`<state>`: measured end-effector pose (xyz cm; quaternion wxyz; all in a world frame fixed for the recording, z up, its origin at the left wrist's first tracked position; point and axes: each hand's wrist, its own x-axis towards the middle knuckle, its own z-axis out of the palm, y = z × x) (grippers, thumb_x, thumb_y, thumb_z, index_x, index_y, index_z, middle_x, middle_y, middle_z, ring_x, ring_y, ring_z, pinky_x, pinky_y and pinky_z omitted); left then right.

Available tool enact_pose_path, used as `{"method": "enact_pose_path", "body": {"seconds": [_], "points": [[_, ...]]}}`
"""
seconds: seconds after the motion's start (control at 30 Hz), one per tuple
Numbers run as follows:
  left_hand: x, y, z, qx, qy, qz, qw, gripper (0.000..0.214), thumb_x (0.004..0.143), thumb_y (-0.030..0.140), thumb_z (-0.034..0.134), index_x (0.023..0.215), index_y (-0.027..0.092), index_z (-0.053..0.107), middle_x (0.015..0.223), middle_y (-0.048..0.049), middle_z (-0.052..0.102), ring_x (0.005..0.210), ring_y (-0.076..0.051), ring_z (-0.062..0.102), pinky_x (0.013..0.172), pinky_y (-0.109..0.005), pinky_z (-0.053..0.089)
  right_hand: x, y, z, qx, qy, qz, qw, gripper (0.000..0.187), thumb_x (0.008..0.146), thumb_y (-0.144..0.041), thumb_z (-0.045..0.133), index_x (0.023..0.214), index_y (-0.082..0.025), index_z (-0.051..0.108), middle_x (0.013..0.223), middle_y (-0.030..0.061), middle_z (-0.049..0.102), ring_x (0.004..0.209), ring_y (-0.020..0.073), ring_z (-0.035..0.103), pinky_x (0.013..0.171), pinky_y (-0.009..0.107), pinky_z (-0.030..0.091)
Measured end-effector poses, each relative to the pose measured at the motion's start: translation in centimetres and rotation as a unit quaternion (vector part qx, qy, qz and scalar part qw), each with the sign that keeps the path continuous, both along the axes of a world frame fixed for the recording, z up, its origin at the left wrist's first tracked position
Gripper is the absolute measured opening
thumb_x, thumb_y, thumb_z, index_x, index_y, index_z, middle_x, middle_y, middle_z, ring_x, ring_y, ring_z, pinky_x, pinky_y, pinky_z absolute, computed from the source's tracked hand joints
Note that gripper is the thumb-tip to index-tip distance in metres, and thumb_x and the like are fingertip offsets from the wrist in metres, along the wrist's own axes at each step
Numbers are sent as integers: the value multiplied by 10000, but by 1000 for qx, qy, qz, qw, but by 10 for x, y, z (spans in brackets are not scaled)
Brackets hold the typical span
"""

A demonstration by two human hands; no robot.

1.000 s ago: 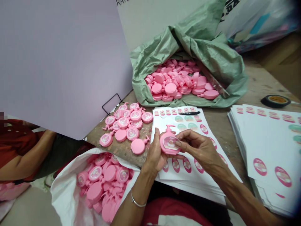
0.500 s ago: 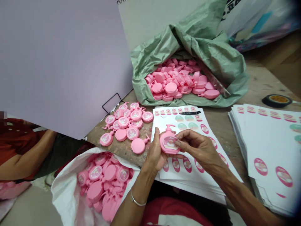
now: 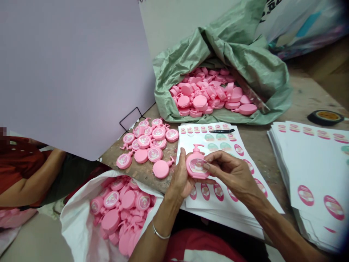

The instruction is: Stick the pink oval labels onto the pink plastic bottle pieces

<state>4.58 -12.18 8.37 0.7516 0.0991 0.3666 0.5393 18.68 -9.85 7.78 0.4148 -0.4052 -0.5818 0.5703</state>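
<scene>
A small pink pump bottle (image 3: 196,171) stands upright in my left hand (image 3: 182,182), its pump head pointing up, with the thumb along its left side and fingers beneath. An oval pink-and-white sticker (image 3: 196,165) covers the bottle's front face. My right hand (image 3: 227,169) pinches at the sticker's right edge with thumb and forefinger; exactly how much of it is pressed down I cannot tell. Below both hands lies a sticker sheet (image 3: 215,198) printed with pink ovals and green labels. Black tweezers (image 3: 223,131) rest across its top.
Labelled pink bottles (image 3: 155,154) lie piled left of the sheet. A green sack (image 3: 169,109) behind holds plain ones; a white sack (image 3: 73,218) at lower left holds more. At right are a sheet stack (image 3: 305,167) and black tape roll (image 3: 325,117). Another person's arm (image 3: 32,182) is far left.
The whole view has shifted slightly, so things appear a little further right. Both hands keep the same hold on the bottle and sticker.
</scene>
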Motion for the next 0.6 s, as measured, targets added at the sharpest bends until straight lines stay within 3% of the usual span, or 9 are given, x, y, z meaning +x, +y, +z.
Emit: {"method": "enact_pose_path", "body": {"seconds": [0.4, 0.6], "points": [[1, 0, -2, 24, 3, 33, 999, 536, 904, 564, 438, 1136, 124, 638, 930, -122, 712, 837, -244, 693, 667, -369, 604, -1, -3, 2, 53, -41, -31, 997, 214, 756, -389, 726, 836, -208, 644, 805, 26, 630, 745, 155, 574, 664, 281, 495], [-3, -3, -6, 63, -11, 4, 998, 536, 864, 568, 519, 1155, 132, 627, 972, -127, 707, 917, -268, 678, 756, -412, 588, -2, -2, 2, 60, -50, -37, 996, 242, 748, -417, 724, 824, -203, 641, 795, 29, 626, 714, 155, 564, 634, 283, 489]]}}
